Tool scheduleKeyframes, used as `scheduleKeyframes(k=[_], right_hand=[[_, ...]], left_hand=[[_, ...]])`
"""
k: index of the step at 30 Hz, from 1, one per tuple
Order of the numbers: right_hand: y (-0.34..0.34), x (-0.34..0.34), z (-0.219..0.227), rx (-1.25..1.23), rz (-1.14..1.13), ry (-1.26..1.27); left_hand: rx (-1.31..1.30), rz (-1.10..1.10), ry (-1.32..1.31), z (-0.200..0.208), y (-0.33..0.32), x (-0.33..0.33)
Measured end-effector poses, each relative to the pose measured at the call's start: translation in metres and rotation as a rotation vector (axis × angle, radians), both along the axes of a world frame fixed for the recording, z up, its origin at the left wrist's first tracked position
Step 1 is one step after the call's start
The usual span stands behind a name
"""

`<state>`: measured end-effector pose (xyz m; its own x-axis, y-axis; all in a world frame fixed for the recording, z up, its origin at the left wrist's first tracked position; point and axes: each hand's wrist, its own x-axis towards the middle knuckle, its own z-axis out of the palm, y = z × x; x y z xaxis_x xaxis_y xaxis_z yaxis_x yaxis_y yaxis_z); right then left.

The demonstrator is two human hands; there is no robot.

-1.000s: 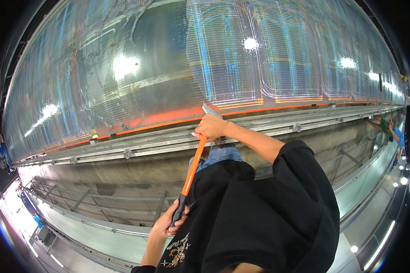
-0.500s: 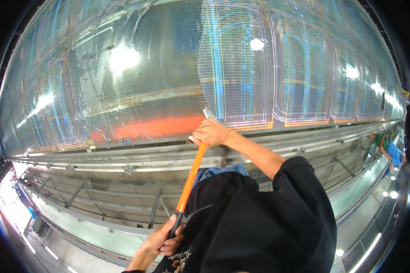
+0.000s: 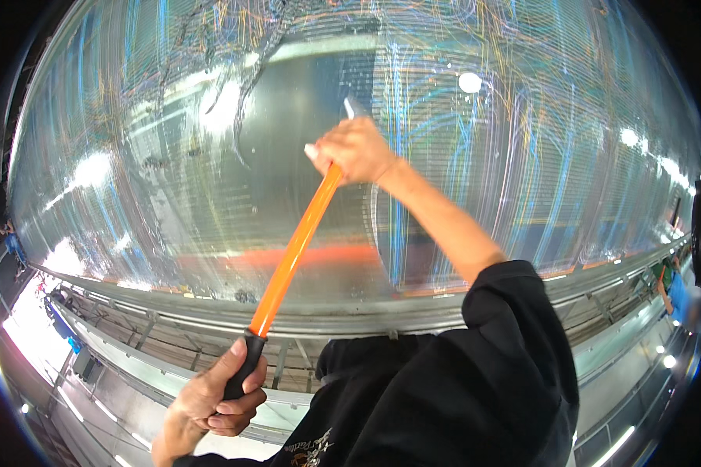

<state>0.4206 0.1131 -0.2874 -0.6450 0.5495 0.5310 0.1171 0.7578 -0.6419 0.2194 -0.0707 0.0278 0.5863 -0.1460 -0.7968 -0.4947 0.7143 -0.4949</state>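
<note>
A long-handled scraper [image 3: 294, 253] slants over a large shiny panel [image 3: 304, 86], held in both my hands. It has an orange shaft, a black grip and a pale metal blade. Low on the left, my left hand [image 3: 220, 393] is closed round the black grip. My right hand [image 3: 358, 152] clasps the upper shaft just below the blade [image 3: 352, 107], over the panel. The blade lies by the border between a smooth grey patch and a finely lined, multicoloured area [image 3: 436, 156]. Part of the blade is hidden by my right hand.
Dark wet-looking streaks [image 3: 249, 101] run down the far part of the panel. A metal rail [image 3: 350, 317] follows its near edge, just in front of my body. Beyond the panel's right end, a person in blue [image 3: 676, 296] stands; another figure [image 3: 9, 240] is at the far left.
The blade and my right hand have moved from the panel's near edge toward its far side. My left hand has shifted left and slightly down, still round the grip. The view has shifted too.
</note>
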Motion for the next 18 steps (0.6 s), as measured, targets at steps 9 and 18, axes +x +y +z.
scheduleKeyframes(k=[9, 18], right_hand=[[0.168, -0.024, -0.007, 0.091, 0.008, -0.343], [-0.2, 0.012, 0.003, -0.18, 0.202, -0.357]], left_hand=[[0.285, 0.359, -0.081, -0.06, 0.087, 0.001], [0.125, 0.365, -0.052, -0.018, -0.255, 0.05]])
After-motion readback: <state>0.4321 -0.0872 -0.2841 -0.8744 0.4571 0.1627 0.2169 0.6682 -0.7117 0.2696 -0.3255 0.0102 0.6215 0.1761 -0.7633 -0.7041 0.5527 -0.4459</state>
